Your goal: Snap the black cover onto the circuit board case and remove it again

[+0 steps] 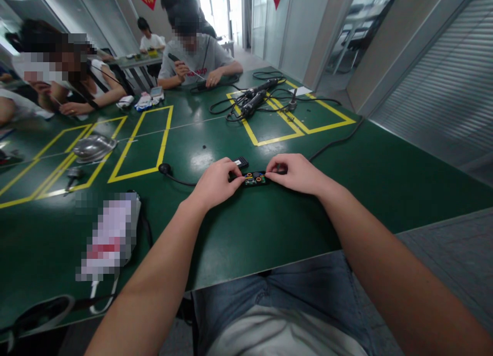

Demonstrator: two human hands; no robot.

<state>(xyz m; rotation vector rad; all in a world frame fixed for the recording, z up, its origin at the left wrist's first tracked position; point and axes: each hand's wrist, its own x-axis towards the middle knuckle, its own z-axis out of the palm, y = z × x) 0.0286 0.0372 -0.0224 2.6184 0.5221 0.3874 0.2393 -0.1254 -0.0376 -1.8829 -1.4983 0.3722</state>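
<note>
In front of me on the green table lies a small open black device with a circuit board (254,179) and orange ring-shaped parts inside. My left hand (217,181) pinches its left end between thumb and fingers. At the right end, my right hand (296,173) is closed with thumb and forefinger together at the edge of the board. Just behind the device is a black piece with a small white label (241,162), partly hidden by my left hand. A black cable with a round black end (165,169) runs out to the left of my left hand.
Black corded tools (254,99) lie tangled on the yellow-taped table (365,166). A blurred packet (111,232) with a strap lies to my left, and a clear plastic shell (93,147) lies beyond it. Several people sit opposite; one person (198,60) holds a screwdriver-like tool.
</note>
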